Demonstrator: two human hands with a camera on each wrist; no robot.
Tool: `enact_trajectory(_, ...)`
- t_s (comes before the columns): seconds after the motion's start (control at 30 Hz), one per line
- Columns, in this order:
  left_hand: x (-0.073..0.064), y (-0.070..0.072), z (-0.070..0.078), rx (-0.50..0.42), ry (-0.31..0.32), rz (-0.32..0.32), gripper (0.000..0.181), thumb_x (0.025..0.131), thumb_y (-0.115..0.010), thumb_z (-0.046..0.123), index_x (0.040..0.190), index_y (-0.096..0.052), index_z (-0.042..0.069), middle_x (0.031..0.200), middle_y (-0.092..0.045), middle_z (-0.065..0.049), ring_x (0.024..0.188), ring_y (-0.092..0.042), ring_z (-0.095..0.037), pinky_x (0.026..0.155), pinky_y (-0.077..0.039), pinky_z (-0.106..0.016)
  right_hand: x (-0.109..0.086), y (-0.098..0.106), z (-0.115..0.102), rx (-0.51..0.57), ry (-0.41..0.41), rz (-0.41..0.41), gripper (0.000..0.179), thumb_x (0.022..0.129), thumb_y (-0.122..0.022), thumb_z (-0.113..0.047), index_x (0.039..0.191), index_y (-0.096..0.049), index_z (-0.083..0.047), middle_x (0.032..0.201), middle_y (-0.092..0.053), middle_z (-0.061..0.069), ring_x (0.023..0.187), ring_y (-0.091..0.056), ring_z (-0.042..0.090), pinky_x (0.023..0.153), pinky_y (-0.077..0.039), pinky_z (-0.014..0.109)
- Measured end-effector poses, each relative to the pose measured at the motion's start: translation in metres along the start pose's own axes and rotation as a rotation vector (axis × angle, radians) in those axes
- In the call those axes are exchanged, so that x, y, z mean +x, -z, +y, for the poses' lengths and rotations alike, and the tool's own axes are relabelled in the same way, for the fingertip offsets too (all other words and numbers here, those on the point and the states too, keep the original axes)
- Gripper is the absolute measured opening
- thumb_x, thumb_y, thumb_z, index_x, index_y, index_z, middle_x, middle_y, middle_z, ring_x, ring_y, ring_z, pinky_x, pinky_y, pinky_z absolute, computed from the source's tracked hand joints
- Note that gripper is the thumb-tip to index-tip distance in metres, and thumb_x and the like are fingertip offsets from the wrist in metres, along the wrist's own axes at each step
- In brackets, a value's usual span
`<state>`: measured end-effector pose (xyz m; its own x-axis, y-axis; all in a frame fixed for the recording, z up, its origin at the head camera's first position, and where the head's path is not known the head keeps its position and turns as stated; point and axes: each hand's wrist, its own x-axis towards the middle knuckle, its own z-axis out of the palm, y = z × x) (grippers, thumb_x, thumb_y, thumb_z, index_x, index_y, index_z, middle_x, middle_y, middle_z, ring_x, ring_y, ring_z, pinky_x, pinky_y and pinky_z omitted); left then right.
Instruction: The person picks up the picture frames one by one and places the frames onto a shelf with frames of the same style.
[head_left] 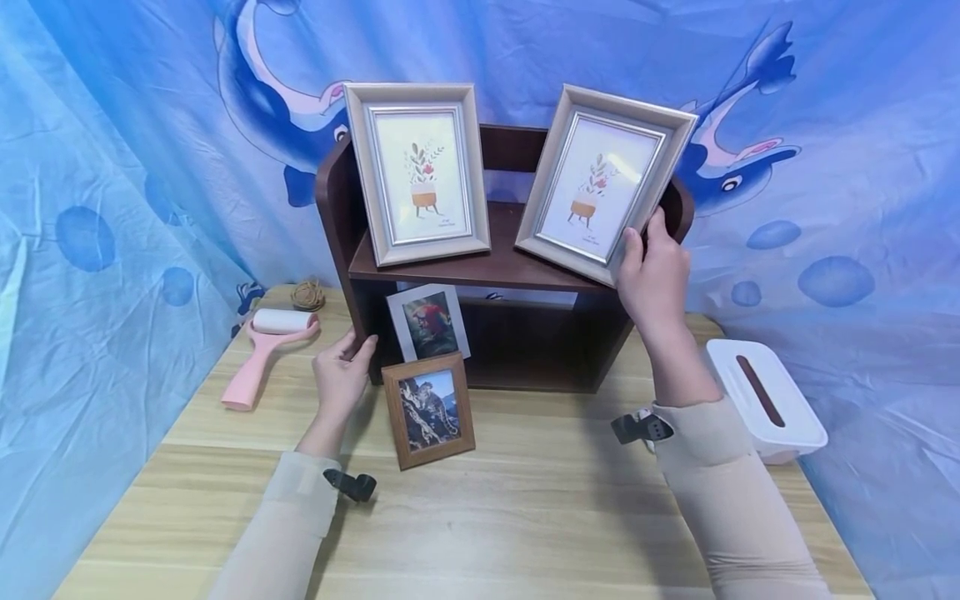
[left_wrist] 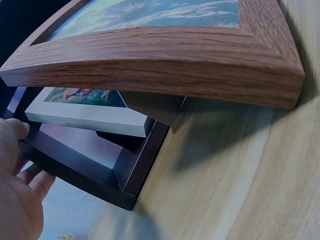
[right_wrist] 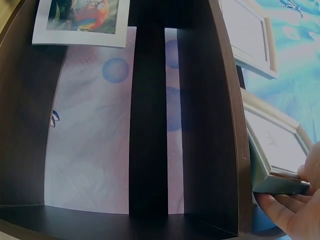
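Note:
My right hand [head_left: 656, 271] pinches the lower right corner of a silver-beige picture frame [head_left: 607, 179], tilted at the right of the dark brown shelf's [head_left: 510, 267] upper board. In the right wrist view, the thumb lies on the frame's front and fingers are beneath. A matching picture frame [head_left: 416, 175] leans on the upper board's left. My left hand [head_left: 341, 375] grips the shelf's left side panel between thumb and fingers. Inside the lower compartment stands a white picture frame [head_left: 397, 325] with a parrot picture. Before it on the table is a brown wooden picture frame [head_left: 390, 408] showing a leopard.
A pink-handled lint roller [head_left: 258, 367] and a small ball of twine [head_left: 307, 295] lie left of the shelf. To the right, a white tissue box [head_left: 802, 425] sits near my right forearm. A blue dolphin-print curtain [head_left: 862, 167] hangs behind the wooden table [head_left: 525, 500].

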<state>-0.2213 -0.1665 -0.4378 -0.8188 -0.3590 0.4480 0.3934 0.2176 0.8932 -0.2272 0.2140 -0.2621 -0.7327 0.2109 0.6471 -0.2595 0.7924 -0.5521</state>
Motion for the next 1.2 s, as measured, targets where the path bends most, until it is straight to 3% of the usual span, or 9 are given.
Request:
enact_trajectory(0.33,0.001,0.000,-0.002,-0.026,0.017,-0.007,0.028,0.089,-0.071,-0.007,0.116,-0.068,-0.013,0.110,-0.067,-0.030,0.094,-0.070,-0.007,0.079,-0.057,-0.016,-0.005,-0.005,-0.002,0.030,-0.063,-0.037,0.060,0.107,-0.047,-0.019,0.158,-0.023,0.002,0.142,-0.053,0.029,0.128,-0.052,0.044,0.112,-0.040,0.053)
enact_trajectory(0.53,0.000,0.000,-0.002,-0.031,0.005,-0.011,0.029,0.089,-0.070,-0.009,0.117,-0.067,-0.013,0.112,-0.066,-0.031,0.092,-0.069,0.000,0.079,-0.057,-0.017,-0.007,-0.014,-0.001,0.150,-0.071,0.011,0.062,0.104,-0.052,-0.012,0.158,-0.024,0.002,0.116,-0.060,0.028,0.095,-0.060,0.035,0.085,-0.051,0.048)
enact_trajectory(0.63,-0.001,0.001,-0.001,-0.019,-0.007,-0.009,0.028,0.089,-0.070,-0.010,0.116,-0.067,-0.014,0.111,-0.066,-0.032,0.091,-0.068,0.001,0.079,-0.057,-0.016,-0.003,-0.019,-0.001,0.179,-0.070,0.059,0.061,0.105,-0.052,-0.011,0.159,-0.025,-0.001,0.132,-0.057,0.024,0.110,-0.060,0.029,0.094,-0.052,0.042)
enact_trajectory(0.73,-0.002,0.001,0.000,0.002,-0.005,-0.004,0.027,0.089,-0.070,-0.009,0.115,-0.068,-0.014,0.110,-0.067,-0.031,0.091,-0.069,-0.002,0.078,-0.057,-0.016,0.002,-0.026,-0.001,0.193,-0.080,0.104,0.060,0.106,-0.051,-0.012,0.159,-0.025,-0.004,0.150,-0.047,0.018,0.133,-0.050,0.023,0.110,-0.044,0.034)
enact_trajectory(0.83,-0.002,0.000,-0.002,0.012,0.002,0.003,0.027,0.089,-0.070,-0.008,0.116,-0.068,-0.013,0.110,-0.067,-0.031,0.092,-0.069,-0.004,0.078,-0.057,-0.015,0.006,-0.031,0.000,0.204,-0.098,0.110,0.058,0.106,-0.050,-0.012,0.158,-0.026,-0.006,0.153,-0.045,0.015,0.139,-0.044,0.019,0.114,-0.040,0.030)
enact_trajectory(1.07,0.006,-0.003,-0.036,-0.032,-0.005,0.011,0.027,0.089,-0.072,-0.007,0.116,-0.070,-0.010,0.112,-0.067,-0.030,0.088,-0.066,0.008,0.077,-0.056,-0.013,0.006,-0.029,0.003,0.134,-0.085,0.061,0.056,0.105,-0.051,-0.010,0.156,-0.030,0.001,0.148,-0.048,0.023,0.135,-0.047,0.033,0.116,-0.038,0.041)
enact_trajectory(1.2,0.007,-0.002,-0.041,-0.051,0.005,0.017,0.027,0.089,-0.073,-0.004,0.115,-0.071,-0.008,0.110,-0.069,-0.028,0.085,-0.066,0.011,0.076,-0.056,-0.012,0.000,-0.020,0.001,0.141,-0.096,0.010,0.058,0.105,-0.050,-0.012,0.157,-0.027,0.003,0.143,-0.051,0.027,0.120,-0.053,0.038,0.108,-0.043,0.047)
